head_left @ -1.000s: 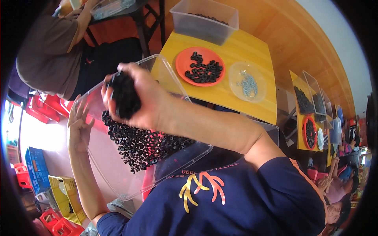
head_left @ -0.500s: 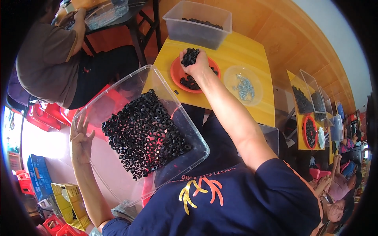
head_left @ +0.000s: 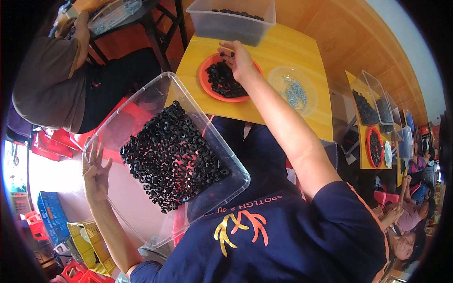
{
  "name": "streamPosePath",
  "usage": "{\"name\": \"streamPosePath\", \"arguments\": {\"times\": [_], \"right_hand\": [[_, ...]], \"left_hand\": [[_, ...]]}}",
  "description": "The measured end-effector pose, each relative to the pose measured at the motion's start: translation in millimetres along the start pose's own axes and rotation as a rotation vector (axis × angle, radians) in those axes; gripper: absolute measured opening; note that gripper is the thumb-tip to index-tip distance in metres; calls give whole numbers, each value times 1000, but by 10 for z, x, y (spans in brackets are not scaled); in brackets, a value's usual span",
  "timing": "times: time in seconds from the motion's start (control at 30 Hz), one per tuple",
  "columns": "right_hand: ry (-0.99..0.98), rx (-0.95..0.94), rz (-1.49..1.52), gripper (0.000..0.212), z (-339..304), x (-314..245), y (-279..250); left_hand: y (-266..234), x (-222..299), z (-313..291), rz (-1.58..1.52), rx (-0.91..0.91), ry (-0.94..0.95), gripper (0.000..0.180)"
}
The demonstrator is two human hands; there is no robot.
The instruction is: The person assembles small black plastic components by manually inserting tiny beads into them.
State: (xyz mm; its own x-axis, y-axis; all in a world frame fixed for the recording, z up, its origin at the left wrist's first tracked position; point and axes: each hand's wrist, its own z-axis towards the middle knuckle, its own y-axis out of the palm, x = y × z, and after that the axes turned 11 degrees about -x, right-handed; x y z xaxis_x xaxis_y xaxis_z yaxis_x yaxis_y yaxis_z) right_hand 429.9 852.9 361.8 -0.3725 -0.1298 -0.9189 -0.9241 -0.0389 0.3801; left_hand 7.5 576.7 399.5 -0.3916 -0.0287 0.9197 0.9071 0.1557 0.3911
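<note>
Plate (head_left: 232, 99) of orange colour, with black parts (head_left: 221, 79), lay at twelve o'clock; over its one-o'clock rim our right hand (head_left: 241, 60) was loosely spread; our left hand (head_left: 96, 177), spread also, touched the clear bin's (head_left: 221, 144) nine-o'clock side.

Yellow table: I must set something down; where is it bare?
Bare: far right of the yellow table, between clear tub and translucent dish; a slimmer strip left of the red plate. Crowded: that plate, with black parts beside the right hand.
</note>
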Motion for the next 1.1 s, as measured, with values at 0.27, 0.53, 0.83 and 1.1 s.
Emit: {"name": "streamPosePath", "arguments": {"times": [0.27, 0.53, 0.83, 1.1], "right_hand": [[75, 29, 97, 42, -3, -357, -53], [98, -831, -156, 33, -1376, -406, 1069], [307, -1396, -1209, 37, -2391, 995, 1992], [-505, -1244, -1357, 39, -2288, 1773, 2074]], "left_hand": [[-332, -19, -82, 176, -126, -5, 89], [-331, 31, -296, 115, -10, -26, 86], [-496, 78, -460, 72, -31, 21, 84], [-496, 108, -506, 101, -35, 45, 82]]}}
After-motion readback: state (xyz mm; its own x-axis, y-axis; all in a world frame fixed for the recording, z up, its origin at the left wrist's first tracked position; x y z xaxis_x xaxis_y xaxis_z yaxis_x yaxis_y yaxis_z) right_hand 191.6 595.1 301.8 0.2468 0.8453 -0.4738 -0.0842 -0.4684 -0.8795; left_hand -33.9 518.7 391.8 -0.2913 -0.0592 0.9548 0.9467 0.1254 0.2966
